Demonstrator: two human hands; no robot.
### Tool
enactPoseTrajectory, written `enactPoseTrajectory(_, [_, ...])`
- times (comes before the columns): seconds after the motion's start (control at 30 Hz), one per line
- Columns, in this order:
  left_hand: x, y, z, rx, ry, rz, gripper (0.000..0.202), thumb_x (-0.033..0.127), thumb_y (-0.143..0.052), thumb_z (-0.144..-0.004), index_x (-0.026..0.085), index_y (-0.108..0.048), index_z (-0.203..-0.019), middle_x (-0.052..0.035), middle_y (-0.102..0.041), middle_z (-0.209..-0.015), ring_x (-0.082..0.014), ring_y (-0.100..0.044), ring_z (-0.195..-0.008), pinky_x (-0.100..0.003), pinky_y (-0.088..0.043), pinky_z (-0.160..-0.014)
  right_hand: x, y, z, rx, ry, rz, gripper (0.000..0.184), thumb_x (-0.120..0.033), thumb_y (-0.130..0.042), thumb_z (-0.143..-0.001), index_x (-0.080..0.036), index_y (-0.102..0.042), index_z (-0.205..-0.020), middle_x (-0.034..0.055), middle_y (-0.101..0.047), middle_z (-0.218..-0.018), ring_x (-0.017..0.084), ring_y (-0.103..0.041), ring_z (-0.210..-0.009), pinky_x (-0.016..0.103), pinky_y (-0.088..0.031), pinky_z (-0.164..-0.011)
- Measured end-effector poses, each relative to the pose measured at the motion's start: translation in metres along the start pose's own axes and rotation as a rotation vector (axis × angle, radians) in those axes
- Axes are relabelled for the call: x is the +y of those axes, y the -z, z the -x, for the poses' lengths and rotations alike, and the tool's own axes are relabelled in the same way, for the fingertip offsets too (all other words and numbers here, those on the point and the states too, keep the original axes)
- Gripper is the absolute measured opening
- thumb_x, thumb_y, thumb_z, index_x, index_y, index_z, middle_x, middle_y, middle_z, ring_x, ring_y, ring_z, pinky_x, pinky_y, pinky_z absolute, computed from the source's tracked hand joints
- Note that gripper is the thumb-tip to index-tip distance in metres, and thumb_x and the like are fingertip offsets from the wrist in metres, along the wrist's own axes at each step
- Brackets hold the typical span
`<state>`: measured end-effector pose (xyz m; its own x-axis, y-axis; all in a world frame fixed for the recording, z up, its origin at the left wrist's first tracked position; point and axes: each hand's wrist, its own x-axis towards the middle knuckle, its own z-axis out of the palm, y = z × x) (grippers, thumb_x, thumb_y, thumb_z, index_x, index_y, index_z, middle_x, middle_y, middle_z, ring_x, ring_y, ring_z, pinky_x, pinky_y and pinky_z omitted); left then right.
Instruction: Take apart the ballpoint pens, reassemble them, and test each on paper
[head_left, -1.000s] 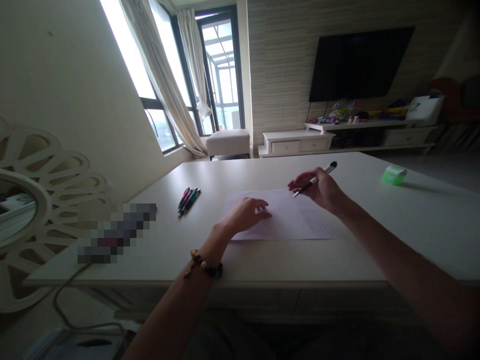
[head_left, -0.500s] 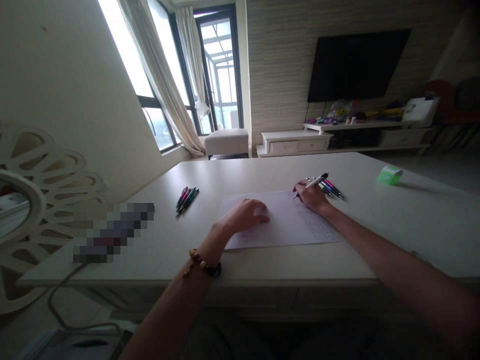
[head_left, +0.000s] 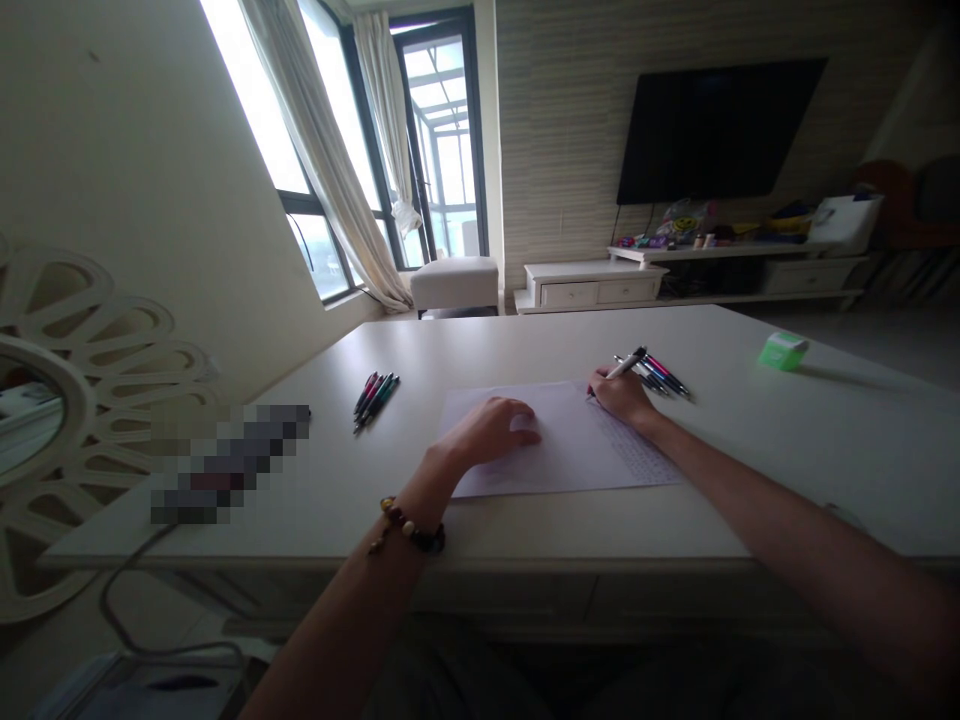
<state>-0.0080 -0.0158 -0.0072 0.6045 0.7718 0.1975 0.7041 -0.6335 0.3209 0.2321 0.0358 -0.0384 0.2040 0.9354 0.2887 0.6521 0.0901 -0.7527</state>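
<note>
The person's left forearm (head_left: 349,610), bare, slants up from the bottom edge, left of centre, to the left wrist (head_left: 441,465). There the left hand (head_left: 484,432) turns toward the right of the frame, palm down, fingers loosely curved, thumb apart below them. From the lower right corner I see the right forearm (head_left: 772,505), also bare, reaching in toward the middle, where the right hand (head_left: 621,398) has its fingers bunched in a writing grip.

A white rectangular sheet of paper (head_left: 566,450) lies flat on the white tabletop (head_left: 337,500), small writing down its right side. A slim white-and-black pen (head_left: 624,366) slants above it, tip near the far-right part.
</note>
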Motion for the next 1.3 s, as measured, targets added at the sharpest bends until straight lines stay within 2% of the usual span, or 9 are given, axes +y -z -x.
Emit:
enactPoseTrajectory(0.3, [-0.002,-0.001,0.000,0.000,-0.004,-0.005,0.035,0.044,-0.058,-0.080,0.021,-0.065,-0.104,-0.0064,-0.067,-0.107,-0.0227,-0.060,-0.099,-0.030,-0.044,-0.088,-0.003,0.003,0.003,-0.002,0.001,-0.038,0.022,-0.021,-0.046,-0.071,-0.016,-0.059,-0.054,0.0019,-0.052,-0.045,0.013,-0.049,-0.048,0.024,-0.033,-0.045])
enactPoseTrajectory(0.5, [0.007,0.003,0.002,-0.074,-0.022,0.002,0.056,0.059,-0.055,-0.076,0.019,-0.060,-0.115,-0.0092,-0.061,-0.118,-0.0256,-0.053,-0.112,-0.035,-0.038,-0.097,0.002,0.007,-0.003,0.016,-0.077,-0.368,0.020,-0.026,-0.052,-0.069,-0.014,-0.062,-0.082,-0.0013,-0.053,-0.050,0.011,-0.048,-0.043,0.020,-0.034,-0.038])
enactPoseTrajectory(0.57, [0.011,0.005,0.003,-0.132,-0.007,-0.010,0.070,0.066,-0.056,-0.070,0.020,-0.054,-0.124,-0.0102,-0.054,-0.129,-0.0291,-0.044,-0.123,-0.040,-0.032,-0.103,0.002,0.009,-0.004,0.071,-0.066,-0.413,0.039,-0.025,-0.056,-0.066,-0.012,-0.058,-0.103,-0.0033,-0.052,-0.052,0.011,-0.048,-0.043,0.020,-0.035,-0.037])
enactPoseTrajectory(0.63, [0.013,0.005,0.004,-0.179,0.040,-0.019,0.079,0.068,-0.057,-0.067,0.022,-0.047,-0.130,-0.0107,-0.043,-0.139,-0.0317,-0.033,-0.131,-0.045,-0.025,-0.107,0.001,0.011,-0.003,0.088,-0.045,-0.420,0.064,-0.025,-0.060,-0.064,-0.012,-0.044,-0.125,-0.0055,-0.051,-0.051,0.011,-0.047,-0.042,0.019,-0.035,-0.036])
enactPoseTrajectory(0.73, [0.009,0.002,0.003,-0.159,0.096,-0.012,0.078,0.065,-0.056,-0.071,0.022,-0.043,-0.134,-0.0114,-0.034,-0.146,-0.0302,-0.026,-0.135,-0.045,-0.023,-0.109,-0.006,0.016,0.003,0.040,-0.004,-0.459,0.084,-0.026,-0.061,-0.065,-0.015,-0.024,-0.140,-0.0054,-0.054,-0.054,0.012,-0.048,-0.043,0.020,-0.035,-0.036])
enactPoseTrajectory(0.93, [-0.006,-0.004,-0.001,0.015,0.090,-0.028,0.057,0.051,-0.057,-0.079,0.020,-0.052,-0.126,-0.0103,-0.051,-0.133,-0.0264,-0.045,-0.123,-0.037,-0.033,-0.103,-0.028,0.026,0.017,-0.061,0.096,-0.606,0.075,-0.031,-0.060,-0.069,-0.021,-0.030,-0.138,-0.0059,-0.054,-0.055,0.009,-0.045,-0.041,0.018,-0.032,-0.035])
enactPoseTrajectory(1.03, [-0.007,0.000,0.000,-0.023,0.100,-0.023,0.062,0.057,-0.057,-0.076,0.020,-0.053,-0.125,-0.0103,-0.058,-0.124,-0.0274,-0.051,-0.115,-0.037,-0.037,-0.099,-0.039,0.029,0.022,-0.036,0.137,-0.670,0.072,-0.032,-0.061,-0.069,-0.023,-0.032,-0.135,-0.0073,-0.052,-0.053,0.009,-0.043,-0.039,0.017,-0.029,-0.034])
enactPoseTrajectory(1.17, [-0.004,0.003,0.001,-0.122,0.082,-0.025,0.065,0.060,-0.057,-0.074,0.021,-0.052,-0.126,-0.0098,-0.051,-0.132,-0.0294,-0.043,-0.124,-0.041,-0.031,-0.104,-0.051,0.035,0.029,0.039,0.194,-0.718,0.068,-0.032,-0.062,-0.070,-0.025,-0.034,-0.131,-0.0083,-0.049,-0.051,0.008,-0.042,-0.038,0.018,-0.032,-0.035])
enactPoseTrajectory(1.3, [-0.006,-0.004,0.000,-0.114,0.125,-0.034,0.059,0.055,-0.053,-0.079,0.022,-0.050,-0.128,-0.0105,-0.043,-0.139,-0.0294,-0.034,-0.131,-0.044,-0.027,-0.106,-0.057,0.039,0.034,0.043,0.220,-0.751,0.063,-0.032,-0.062,-0.071,-0.026,-0.036,-0.128,-0.0081,-0.048,-0.052,0.007,-0.041,-0.039,0.017,-0.032,-0.035])
